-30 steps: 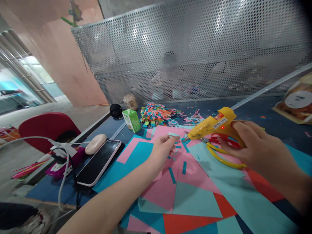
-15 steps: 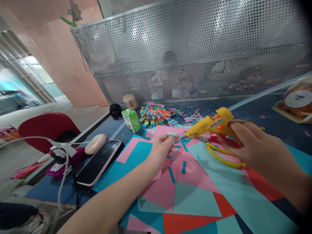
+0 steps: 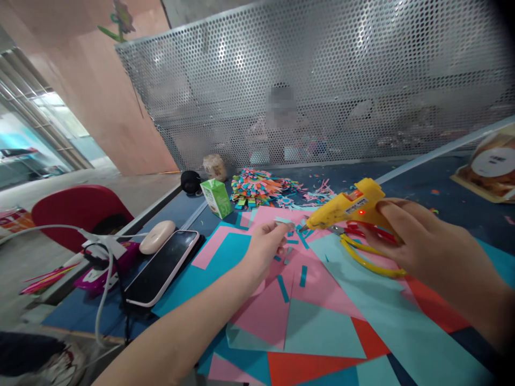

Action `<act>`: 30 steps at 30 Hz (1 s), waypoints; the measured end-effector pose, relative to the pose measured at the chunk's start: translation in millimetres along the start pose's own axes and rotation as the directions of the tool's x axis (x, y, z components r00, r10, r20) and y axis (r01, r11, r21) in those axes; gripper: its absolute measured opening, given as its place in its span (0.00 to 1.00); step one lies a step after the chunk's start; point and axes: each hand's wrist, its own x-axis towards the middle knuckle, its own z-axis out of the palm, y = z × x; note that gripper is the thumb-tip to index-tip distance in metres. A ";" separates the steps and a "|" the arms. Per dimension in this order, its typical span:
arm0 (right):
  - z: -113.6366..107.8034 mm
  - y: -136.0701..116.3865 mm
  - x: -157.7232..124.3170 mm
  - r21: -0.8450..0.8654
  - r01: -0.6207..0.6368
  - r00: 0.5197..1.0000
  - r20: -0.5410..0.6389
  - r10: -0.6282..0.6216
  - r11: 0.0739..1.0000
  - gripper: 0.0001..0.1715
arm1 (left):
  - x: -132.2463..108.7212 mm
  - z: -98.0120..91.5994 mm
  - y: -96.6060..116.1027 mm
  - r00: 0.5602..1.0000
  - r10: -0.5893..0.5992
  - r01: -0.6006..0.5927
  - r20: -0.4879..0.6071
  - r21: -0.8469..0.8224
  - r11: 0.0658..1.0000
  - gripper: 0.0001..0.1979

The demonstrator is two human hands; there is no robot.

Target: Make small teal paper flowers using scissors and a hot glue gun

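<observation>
My right hand (image 3: 426, 246) grips a yellow hot glue gun (image 3: 346, 206) whose red light is on; its nozzle points left, almost touching a small pale teal paper strip (image 3: 285, 221). That strip is pinched between the fingertips of my left hand (image 3: 265, 245). Both hands hover over overlapping pink, teal and red paper sheets (image 3: 322, 321) strewn with short teal strips. Yellow-handled scissors (image 3: 362, 256) lie on the paper under the glue gun.
A pile of multicoloured paper pieces (image 3: 257, 187) and a green carton (image 3: 217, 197) sit further back, before a perforated metal screen (image 3: 322, 80). A phone (image 3: 163, 267), a white oval case (image 3: 157, 237) and cables lie left. A snack bag (image 3: 491, 170) is at far right.
The glue gun has shifted slightly left, bringing its nozzle closer to the strip in my left hand. My left hand has stayed nearly still.
</observation>
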 end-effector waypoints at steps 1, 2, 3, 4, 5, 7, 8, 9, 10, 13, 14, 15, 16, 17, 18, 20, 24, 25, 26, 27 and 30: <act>-0.6 -0.2 0.7 -0.005 -0.002 1.000 -0.003 0.002 1.000 0.19 | 0.3 -0.3 -0.3 1.000 -0.001 0.001 0.001 0.001 1.000 0.08; -1.3 -0.4 1.2 -0.007 -0.003 1.000 -0.004 0.003 1.000 0.18 | 0.7 -0.6 -0.5 1.000 -0.001 0.001 0.000 0.001 1.000 0.08; -1.9 -0.5 1.4 -0.007 -0.002 1.000 -0.006 0.002 1.000 0.18 | 1.2 -0.9 -0.7 1.000 -0.001 0.001 -0.003 0.000 1.000 0.08; -2.4 -0.6 1.4 -0.007 0.000 1.000 -0.011 0.000 1.000 0.18 | 1.6 -1.2 -0.8 1.000 -0.001 0.001 -0.007 0.000 1.000 0.08; -2.7 -0.6 1.3 -0.008 0.004 1.000 -0.012 -0.004 1.000 0.18 | 2.0 -1.5 -0.9 1.000 -0.001 0.001 -0.012 -0.001 1.000 0.08; -2.7 -0.3 0.4 -0.009 0.008 1.000 -0.015 -0.008 1.000 0.19 | 2.7 -2.0 -0.6 1.000 0.000 0.000 -0.019 -0.001 1.000 0.08; -2.3 0.0 -0.2 -0.013 0.007 1.000 -0.018 -0.008 1.000 0.19 | 2.9 -2.2 -0.4 1.000 0.002 -0.002 -0.021 -0.001 1.000 0.08; -1.7 0.3 -0.9 -0.016 0.007 1.000 -0.021 -0.008 1.000 0.19 | 3.1 -2.4 -0.1 1.000 0.004 -0.004 -0.021 -0.002 1.000 0.09; -1.0 0.6 -1.6 -0.019 0.009 1.000 -0.020 -0.009 1.000 0.19 | 3.3 -2.6 0.2 1.000 0.008 -0.008 -0.022 -0.006 1.000 0.09; 1.2 1.5 -3.6 -0.034 0.015 1.000 -0.021 -0.016 0.999 0.17 | 4.0 -3.5 1.2 0.999 0.015 -0.016 -0.030 -0.015 1.000 0.10; 1.8 1.6 -4.1 -0.034 0.015 1.000 -0.018 -0.015 0.999 0.17 | 4.4 -3.9 1.6 0.999 0.017 -0.018 -0.031 -0.021 1.000 0.10; 2.2 1.7 -4.6 -0.030 0.013 1.000 -0.008 -0.013 0.999 0.16 | 4.7 -4.3 2.1 0.999 0.017 -0.018 -0.032 -0.031 0.999 0.10; 2.7 1.7 -5.1 -0.022 0.008 1.000 0.000 -0.008 1.000 0.16 | 5.1 -4.8 2.8 0.999 0.016 -0.018 -0.031 -0.044 0.999 0.10; 3.2 1.6 -5.7 -0.008 0.001 1.000 0.009 -0.001 1.000 0.16 | 5.5 -5.3 3.5 0.999 0.015 -0.017 -0.030 -0.059 0.998 0.10; 3.8 1.5 -6.5 0.005 -0.009 1.000 0.017 0.008 1.000 0.16 | 5.9 -5.9 4.4 0.999 0.015 -0.017 -0.032 -0.073 0.997 0.10; 5.2 1.3 -8.5 0.034 -0.028 0.999 0.026 0.027 0.999 0.16 | 7.0 -7.0 6.1 0.999 0.016 -0.020 -0.042 -0.096 0.995 0.10; 8.2 1.5 -12.3 0.084 -0.020 0.998 0.054 0.015 0.996 0.14 | 11.6 -9.4 8.3 0.997 0.028 -0.039 -0.069 -0.163 0.986 0.12; 9.0 1.6 -12.9 0.092 -0.018 0.997 0.070 0.012 0.996 0.13 | 13.3 -10.0 8.4 0.997 0.026 -0.039 -0.074 -0.181 0.983 0.12; 9.8 1.7 -13.4 0.094 -0.023 0.996 0.086 0.015 0.995 0.14 | 15.0 -10.5 8.2 0.997 0.022 -0.037 -0.077 -0.196 0.980 0.13; 10.8 1.8 -13.8 0.094 -0.039 0.994 0.107 0.029 0.995 0.15 | 16.5 -10.9 7.8 0.997 0.018 -0.034 -0.077 -0.207 0.978 0.13; 15.4 2.5 -16.0 0.069 -0.144 0.975 0.178 0.129 0.987 0.25 | 18.8 -11.7 6.3 0.998 0.010 -0.025 -0.063 -0.236 0.971 0.13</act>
